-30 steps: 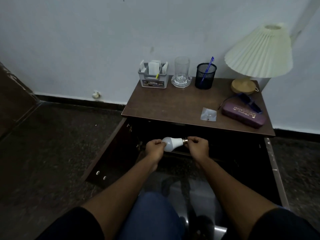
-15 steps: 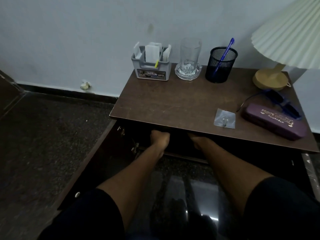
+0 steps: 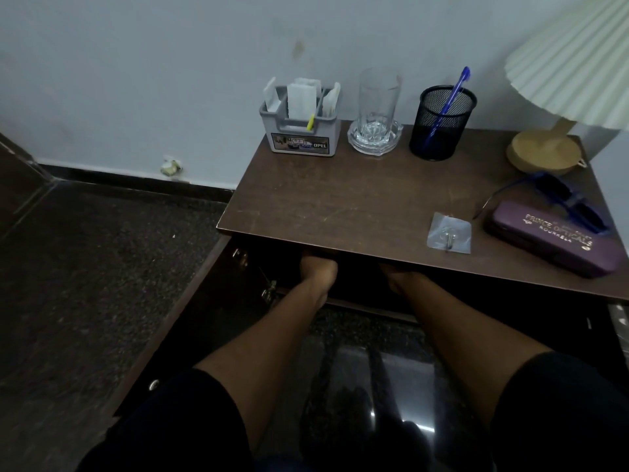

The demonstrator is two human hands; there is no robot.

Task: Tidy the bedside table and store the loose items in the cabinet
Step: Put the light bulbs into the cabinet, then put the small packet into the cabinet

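Both my forearms reach into the open cabinet under the brown bedside table. My left hand and my right hand show only at the wrist; their fingers are hidden beneath the tabletop edge. The white light bulb is out of sight. On the tabletop lie a purple spectacle case, blue glasses behind it, and a clear packet with a small hook.
Along the back of the table stand a grey organiser, a glass on a coaster, a black mesh pen cup with a blue pen and a lamp. The cabinet door hangs open to the left over dark floor.
One second ago both hands held the white bulb in front of the cabinet; they have since gone inside under the tabletop with the bulb hidden. The view has moved closer.
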